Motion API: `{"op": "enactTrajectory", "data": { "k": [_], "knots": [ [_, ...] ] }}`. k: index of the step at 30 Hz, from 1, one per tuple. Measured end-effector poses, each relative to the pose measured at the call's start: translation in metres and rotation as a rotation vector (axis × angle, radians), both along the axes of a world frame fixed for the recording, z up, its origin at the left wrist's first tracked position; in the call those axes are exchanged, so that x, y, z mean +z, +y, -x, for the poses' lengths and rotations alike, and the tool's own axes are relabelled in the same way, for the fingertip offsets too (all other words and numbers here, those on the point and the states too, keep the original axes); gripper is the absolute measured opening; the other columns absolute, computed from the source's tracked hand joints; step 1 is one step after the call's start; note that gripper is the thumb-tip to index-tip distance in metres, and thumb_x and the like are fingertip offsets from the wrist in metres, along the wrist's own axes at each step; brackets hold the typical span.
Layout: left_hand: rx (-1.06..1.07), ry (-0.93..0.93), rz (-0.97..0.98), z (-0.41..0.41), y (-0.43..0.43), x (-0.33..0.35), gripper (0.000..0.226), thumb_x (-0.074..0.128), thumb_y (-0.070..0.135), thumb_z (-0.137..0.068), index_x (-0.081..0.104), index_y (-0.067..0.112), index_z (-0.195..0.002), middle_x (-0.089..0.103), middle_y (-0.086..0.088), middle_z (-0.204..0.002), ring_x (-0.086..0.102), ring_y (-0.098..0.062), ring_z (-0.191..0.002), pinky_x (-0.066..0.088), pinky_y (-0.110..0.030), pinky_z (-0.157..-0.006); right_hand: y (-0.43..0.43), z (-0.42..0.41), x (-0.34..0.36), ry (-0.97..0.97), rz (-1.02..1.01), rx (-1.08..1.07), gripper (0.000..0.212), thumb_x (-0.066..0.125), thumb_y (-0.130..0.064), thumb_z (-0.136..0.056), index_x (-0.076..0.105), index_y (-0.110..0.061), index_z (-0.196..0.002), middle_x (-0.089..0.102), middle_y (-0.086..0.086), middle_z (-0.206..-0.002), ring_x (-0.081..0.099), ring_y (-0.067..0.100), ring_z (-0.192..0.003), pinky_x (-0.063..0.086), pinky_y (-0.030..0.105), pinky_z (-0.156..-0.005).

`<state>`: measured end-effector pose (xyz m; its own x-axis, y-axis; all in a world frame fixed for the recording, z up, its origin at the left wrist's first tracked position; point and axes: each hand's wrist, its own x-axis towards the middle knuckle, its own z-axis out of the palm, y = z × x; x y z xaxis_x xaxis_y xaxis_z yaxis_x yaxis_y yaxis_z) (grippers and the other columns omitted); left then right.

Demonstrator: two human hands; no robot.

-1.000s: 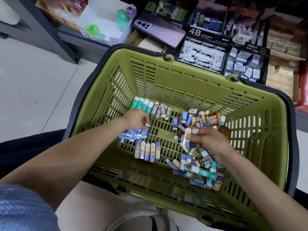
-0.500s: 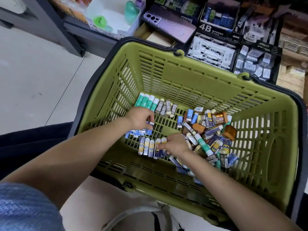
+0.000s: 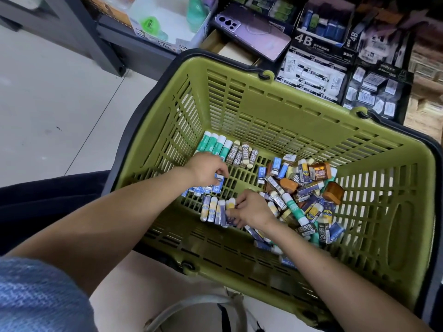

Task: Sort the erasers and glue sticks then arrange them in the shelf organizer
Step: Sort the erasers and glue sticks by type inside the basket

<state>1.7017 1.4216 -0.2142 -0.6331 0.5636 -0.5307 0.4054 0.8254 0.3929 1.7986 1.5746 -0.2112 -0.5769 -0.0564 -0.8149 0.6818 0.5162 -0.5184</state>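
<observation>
Green basket (image 3: pixel 239 104) holds all: sorted rows (image 3: pixel 242 153) at left, mixed heap (image 3: pixel 306 195) at right. Left hand (image 3: pixel 206 170) grip pinches blue eraser (image 3: pixel 219 182) at blue row. Right hand (image 3: pixel 251 209) grip curled on end piece of yellow row (image 3: pixel 213 209). Risk: right forearm drags heap into rows; slatted floor tips pieces, sorts mix.

Inside the basket (image 3: pixel 263 109), left hand (image 3: pixel 208 169) pinches a blue eraser (image 3: pixel 218 185); right hand (image 3: pixel 252 210) grips a yellow-blue eraser (image 3: pixel 230 207).

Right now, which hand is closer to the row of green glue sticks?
Left. The left hand sits right beside the green glue sticks; the right hand is farther off, at the yellow row.
</observation>
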Motion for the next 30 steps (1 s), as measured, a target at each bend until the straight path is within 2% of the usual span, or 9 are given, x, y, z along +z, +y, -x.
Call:
{"op": "enactTrajectory", "data": {
  "k": [3,5,8,13,17,21,24,26,30],
  "knots": [
    [-0.005,0.001,0.007,0.000,-0.001,0.001,0.033,0.068,0.021,-0.085,0.064,0.026,-0.117,0.062,0.003,-0.115,0.054,-0.016,-0.107,0.044,-0.032,-0.093,-0.010,-0.004,-0.004,0.090,-0.106,0.055,0.030,0.075,-0.019,-0.080,0.046,-0.017,-0.076,0.062,0.010,-0.079,0.063,0.025,-0.068,0.056,0.039,-0.066],
    [-0.003,0.003,0.006,-0.001,-0.001,0.001,0.033,0.068,0.021,-0.085,0.064,0.026,-0.118,0.062,0.003,-0.116,0.054,-0.016,-0.107,0.043,-0.032,-0.093,-0.013,-0.008,-0.005,0.118,-0.131,0.038,0.028,0.075,-0.022,-0.080,0.049,-0.016,-0.075,0.065,0.010,-0.076,0.065,0.025,-0.069,0.057,0.043,-0.071],
    [-0.009,0.017,0.008,-0.001,0.000,0.000,0.033,0.068,0.021,-0.085,0.064,0.026,-0.118,0.063,0.003,-0.116,0.054,-0.016,-0.107,0.043,-0.030,-0.093,-0.011,-0.012,-0.002,0.115,-0.099,0.052,0.027,0.077,-0.022,-0.079,0.051,-0.015,-0.074,0.064,0.006,-0.068,0.060,0.019,-0.055,0.055,0.040,-0.065],
    [0.010,0.024,-0.006,-0.001,0.001,-0.001,0.034,0.070,0.021,-0.083,0.064,0.024,-0.117,0.063,0.003,-0.116,0.054,-0.016,-0.108,0.042,-0.029,-0.094,0.026,-0.009,0.012,0.166,-0.178,0.052,0.025,0.074,-0.020,-0.081,0.056,-0.023,-0.065,0.066,0.002,-0.075,0.057,0.014,-0.064,0.052,0.031,-0.067],
    [0.056,0.057,-0.036,0.000,0.005,-0.001,0.035,0.070,0.029,-0.083,0.063,0.025,-0.116,0.061,0.001,-0.117,0.050,-0.020,-0.113,0.040,-0.034,-0.097,0.076,-0.013,0.022,0.319,-0.403,0.035,0.006,0.072,-0.023,-0.083,0.069,-0.018,-0.084,0.071,0.000,-0.091,0.065,0.017,-0.084,0.050,0.028,-0.071],
    [0.110,0.011,-0.141,-0.004,0.026,0.000,0.037,0.071,0.030,-0.083,0.063,0.021,-0.117,0.062,0.000,-0.113,0.051,-0.020,-0.110,0.039,-0.030,-0.096,0.087,0.000,0.017,0.574,-0.635,0.022,0.031,0.073,-0.034,-0.081,0.069,-0.016,-0.105,0.071,-0.001,-0.097,0.063,0.019,-0.092,0.050,0.028,-0.069],
    [0.264,-0.051,-0.232,-0.008,0.049,-0.002,0.032,0.071,0.020,-0.083,0.064,0.015,-0.115,0.065,-0.004,-0.107,0.058,-0.019,-0.101,0.046,-0.028,-0.087,0.080,0.011,0.004,0.625,-0.816,0.309,0.042,0.069,-0.046,-0.080,0.067,-0.021,-0.113,0.064,0.003,-0.108,0.052,0.025,-0.105,0.045,0.034,-0.081],
    [0.399,-0.097,-0.276,-0.010,0.061,-0.006,0.029,0.069,0.014,-0.084,0.064,0.010,-0.112,0.066,-0.007,-0.103,0.061,-0.022,-0.098,0.048,-0.029,-0.086,0.076,0.016,-0.004,0.612,-0.878,0.433,0.044,0.068,-0.049,-0.079,0.067,-0.023,-0.114,0.057,0.007,-0.106,0.048,0.028,-0.104,0.040,0.038,-0.086],
    [0.477,-0.158,-0.292,-0.017,0.075,-0.016,0.028,0.070,0.012,-0.084,0.064,0.009,-0.111,0.066,-0.008,-0.103,0.061,-0.020,-0.097,0.047,-0.025,-0.086,0.075,0.018,-0.007,0.638,-0.892,0.376,0.030,0.072,-0.040,-0.077,0.074,-0.017,-0.096,0.056,0.009,-0.096,0.052,0.030,-0.097,0.039,0.040,-0.084]
  ]
}}
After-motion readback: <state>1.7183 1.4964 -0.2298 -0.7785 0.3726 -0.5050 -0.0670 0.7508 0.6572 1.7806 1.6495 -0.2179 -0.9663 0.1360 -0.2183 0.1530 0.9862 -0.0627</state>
